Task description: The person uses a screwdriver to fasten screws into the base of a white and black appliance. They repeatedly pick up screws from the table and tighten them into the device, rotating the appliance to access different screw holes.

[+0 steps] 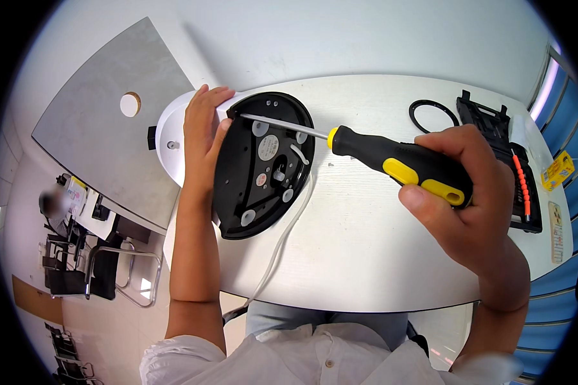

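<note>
Head view: right of one rounded black plastic base point(245, 170) on the white table point(366, 256), the right hand point(475, 192) wraps one black-and-yellow-handled screwdriver point(356, 142), its tip at the base's upper-left edge. The left hand point(202, 138), loosely curled, holds one white housing point(172, 125) along the base's left. Four translucent round feet point(260, 128) are fitted; screwdriver work looks unfinished. Farther right of the base lie one black ring point(411, 115) and one open black case point(485, 112).

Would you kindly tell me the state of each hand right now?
Left hand: holding the white and black appliance.
Right hand: closed around the screwdriver.
</note>
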Tool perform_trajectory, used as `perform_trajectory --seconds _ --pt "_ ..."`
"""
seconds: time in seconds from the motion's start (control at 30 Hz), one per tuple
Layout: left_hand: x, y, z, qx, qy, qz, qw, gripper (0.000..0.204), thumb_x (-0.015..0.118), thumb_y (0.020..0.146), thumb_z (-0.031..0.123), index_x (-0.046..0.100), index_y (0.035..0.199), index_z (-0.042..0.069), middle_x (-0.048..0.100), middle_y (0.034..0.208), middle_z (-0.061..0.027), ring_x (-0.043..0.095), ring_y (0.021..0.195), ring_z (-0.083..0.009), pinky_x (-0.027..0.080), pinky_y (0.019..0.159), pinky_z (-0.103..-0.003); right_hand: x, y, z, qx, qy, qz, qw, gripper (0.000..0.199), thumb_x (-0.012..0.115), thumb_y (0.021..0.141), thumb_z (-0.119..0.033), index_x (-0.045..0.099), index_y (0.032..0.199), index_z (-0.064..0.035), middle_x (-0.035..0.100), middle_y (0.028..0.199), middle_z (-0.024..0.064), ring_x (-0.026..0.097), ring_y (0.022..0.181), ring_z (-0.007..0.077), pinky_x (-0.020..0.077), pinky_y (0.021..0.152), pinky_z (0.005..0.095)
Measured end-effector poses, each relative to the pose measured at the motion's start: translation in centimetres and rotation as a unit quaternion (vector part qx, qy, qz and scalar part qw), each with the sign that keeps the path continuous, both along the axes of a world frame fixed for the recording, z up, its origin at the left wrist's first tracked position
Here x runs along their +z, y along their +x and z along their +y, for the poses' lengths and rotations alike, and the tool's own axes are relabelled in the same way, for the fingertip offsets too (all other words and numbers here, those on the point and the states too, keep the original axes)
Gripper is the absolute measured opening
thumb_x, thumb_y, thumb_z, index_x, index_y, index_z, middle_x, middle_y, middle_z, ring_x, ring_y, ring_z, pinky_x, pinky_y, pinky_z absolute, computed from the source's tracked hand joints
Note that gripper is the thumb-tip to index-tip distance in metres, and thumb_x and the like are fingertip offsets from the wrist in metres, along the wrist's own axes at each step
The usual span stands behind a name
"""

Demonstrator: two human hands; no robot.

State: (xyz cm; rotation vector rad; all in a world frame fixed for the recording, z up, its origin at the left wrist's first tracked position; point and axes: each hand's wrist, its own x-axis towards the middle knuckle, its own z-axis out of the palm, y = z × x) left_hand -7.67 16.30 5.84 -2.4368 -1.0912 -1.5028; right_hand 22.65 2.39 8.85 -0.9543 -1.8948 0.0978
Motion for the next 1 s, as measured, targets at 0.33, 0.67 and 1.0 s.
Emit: perform_trajectory --seconds 0.33,0.67,1.0 --pt "0.6 -0.5 1.0 0.025 0.016 0.061 0.998 0.044 0.045 0.088 0.044 0.055 0.116 0.011 0.053 0.125 -0.0094 0.034 0.13 -0.034 0.021 0.106 -0.047 -0.1 -0.6 -1.9 -0.069 -0.076 0.022 0.994 0.031 0.071 0.078 -0.023 0.056 0.095 -0.0026 0.062 0.069 0.0065 0.06 0.059 0.0119 0.0447 0.053 0.0234" --pt "2.6 2.1 -2.3 -0.062 0.022 -0.167 0.984 0.042 0.051 0.089 0.035 0.055 0.119 0.007 0.049 0.131 -0.0132 0.038 0.128 -0.0292 0.026 0.106 -0.042 -5.5 14.4 2.5 0.008 -0.123 0.533 0.837 0.024 0.054 0.092 -0.025 0.055 0.105 -0.0056 0.056 0.071 0.0047 0.057 0.066 0.017 0.0487 0.066 0.0303" --pt "-6.0 13.4 -3.5 0.094 -0.104 0.324 0.936 0.012 0.059 0.075 -0.002 0.063 0.086 0.001 0.058 0.089 -0.0099 0.061 0.083 -0.0255 0.053 0.064 -0.036 -8.1 12.1 3.9 0.107 -0.239 0.509 0.82 0.029 0.043 0.097 -0.027 0.048 0.116 -0.005 0.058 0.097 0.0086 0.058 0.088 0.0194 0.0482 0.077 0.0331"
